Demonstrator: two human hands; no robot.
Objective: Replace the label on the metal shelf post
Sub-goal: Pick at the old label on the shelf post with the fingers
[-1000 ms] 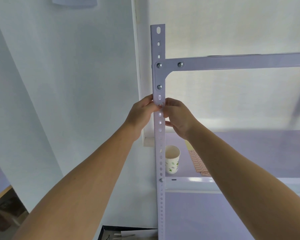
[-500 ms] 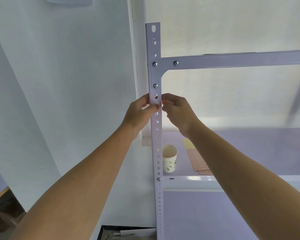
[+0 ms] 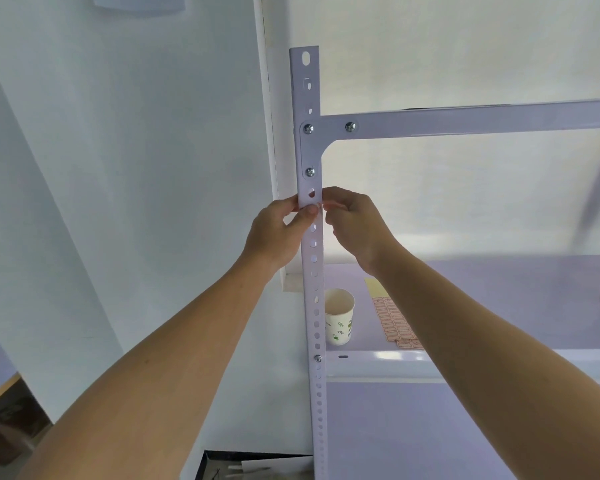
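Note:
A white perforated metal shelf post (image 3: 315, 306) stands upright in the middle of the view. My left hand (image 3: 276, 233) grips the post just below its bolted corner bracket, thumb across the front face. My right hand (image 3: 355, 225) is on the post's right edge at the same height, its fingertips pinching a small pale label (image 3: 321, 206) that is mostly hidden by the fingers. A sheet of orange-edged labels (image 3: 394, 322) lies on the shelf board behind my right forearm.
A paper cup with green print (image 3: 340, 322) stands on the shelf board (image 3: 499, 292) right of the post. A horizontal beam (image 3: 465, 119) crosses above. A white wall is to the left; a dark box (image 3: 250, 467) sits at the bottom.
Both hands have stayed at the same spot on the post. My right fingertips have closed in on the post's right edge beside my left thumb. The view has shifted slightly.

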